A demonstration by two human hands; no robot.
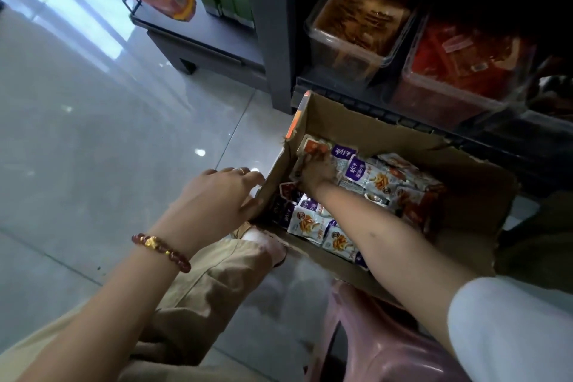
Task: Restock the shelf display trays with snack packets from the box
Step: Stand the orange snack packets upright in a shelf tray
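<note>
Item: snack packets (381, 180), flat in rows inside the cardboard box (465, 220) on the floor. Nearer to them is the right hand (316, 172), in the box's far-left corner, fingers curled on a bunch. Outside, the left hand (217, 195) braces the left wall, fingers fairly straight. Destination: 2 display trays (350, 40) on the shelf, beyond and above the box.

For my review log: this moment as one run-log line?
phase: pickup | right hand: grips snack packets in box | left hand: rests on box wall
</note>
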